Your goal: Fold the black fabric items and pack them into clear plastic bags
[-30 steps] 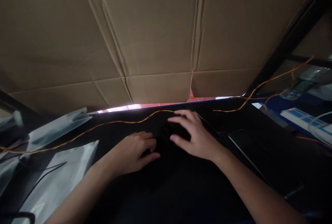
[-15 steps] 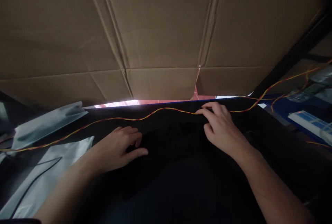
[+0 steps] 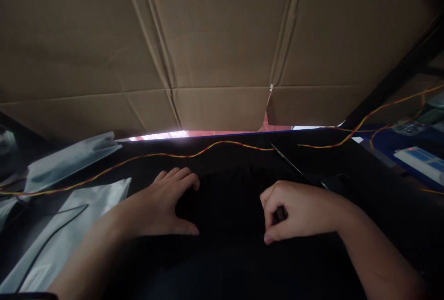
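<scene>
Dark cloth [image 3: 227, 207] lies on the bench [image 3: 140, 170], outline lost in shadow. At its nine o'clock, the left hand [image 3: 164, 207] has thumb and fingers apart; at three, the right hand [image 3: 293, 212] curls, fingertips and thumb together, whether on cloth I can't tell. Twisted wire [image 3: 194, 156] crosses towards twelve.

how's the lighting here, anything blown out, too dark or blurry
Head view: dim overall, with a white glare strip burned out beneath the creased brown cardboard panel; head view: the black surface between the bare left hand and bare right hand loses nearly all detail; head view: the white-and-blue rectangular device at far right looks soft.
</scene>
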`<state>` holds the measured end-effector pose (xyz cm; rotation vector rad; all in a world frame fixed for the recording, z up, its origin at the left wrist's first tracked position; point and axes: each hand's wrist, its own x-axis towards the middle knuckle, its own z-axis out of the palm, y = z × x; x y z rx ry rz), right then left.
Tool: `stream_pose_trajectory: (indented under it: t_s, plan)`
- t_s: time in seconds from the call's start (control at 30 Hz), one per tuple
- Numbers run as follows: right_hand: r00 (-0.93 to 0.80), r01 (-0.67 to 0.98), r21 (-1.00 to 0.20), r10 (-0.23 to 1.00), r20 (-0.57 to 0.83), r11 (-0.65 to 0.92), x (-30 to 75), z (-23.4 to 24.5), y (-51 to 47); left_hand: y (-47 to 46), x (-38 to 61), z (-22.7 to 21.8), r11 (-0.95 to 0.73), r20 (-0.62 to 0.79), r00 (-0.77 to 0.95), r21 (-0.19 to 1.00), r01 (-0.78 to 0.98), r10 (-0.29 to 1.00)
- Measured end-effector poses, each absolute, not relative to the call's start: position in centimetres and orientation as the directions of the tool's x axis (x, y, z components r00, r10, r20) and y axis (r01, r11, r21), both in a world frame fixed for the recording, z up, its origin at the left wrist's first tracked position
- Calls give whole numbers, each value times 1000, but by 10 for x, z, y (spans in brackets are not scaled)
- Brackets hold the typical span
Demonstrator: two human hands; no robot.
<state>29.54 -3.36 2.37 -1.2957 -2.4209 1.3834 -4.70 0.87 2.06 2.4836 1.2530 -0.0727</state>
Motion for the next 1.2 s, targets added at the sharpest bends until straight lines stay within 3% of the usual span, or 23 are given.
stream_pose_trajectory:
  t_s: [0.1, 0.2, 0.3, 0.43, 0.5, 0.6, 0.67, 0.73, 0.9, 0.97, 1.1, 1.2]
  plan:
    - [-594, 618, -747, 768, -240, 244, 291, 26, -33, 2, -47, 21, -518, -217, 579, 282, 808, 786]
    - [-550, 655, -668, 829, -101, 353, 286, 24, -31, -4, -46, 20, -512, -216, 574, 283, 811, 790]
    - [-631, 667, -647, 741, -228, 369, 287, 19, -31, -5, -44, 18, -523, -187, 584, 291, 801, 790]
    - [-645, 692, -679, 633, -427, 246, 294, 18, -33, 0, -42, 18, -538, -112, 587, 294, 790, 802]
    - [-610, 683, -686, 712, -348, 251, 295, 20, -32, 6, -42, 20, -563, -79, 603, 281, 777, 794]
    - [-473, 697, -623, 880, -29, 354, 291, 18, -26, 14, -46, 19, -614, -69, 649, 264, 744, 757]
    - [-445, 728, -542, 891, 92, 419, 289, 14, -22, 16, -50, 18, -639, -70, 677, 274, 719, 732]
    - [-476, 732, -518, 876, 76, 443, 290, 12, -20, 15, -55, 19, -647, -91, 698, 307, 698, 710]
    - [-468, 704, -627, 882, -58, 332, 294, 15, -24, 10, -60, 29, -611, -82, 695, 410, 677, 715]
    - [-452, 714, -609, 892, -25, 345, 293, 15, -25, 13, -57, 29, -662, 23, 695, 328, 673, 718]
    - [-401, 753, -532, 911, 94, 387, 289, 3, -17, 25, -51, 18, -654, 284, 638, -48, 755, 716]
    - [-106, 763, -582, 943, 316, 281, 285, -9, -8, 26, -44, 11, -572, 412, 610, -226, 788, 677]
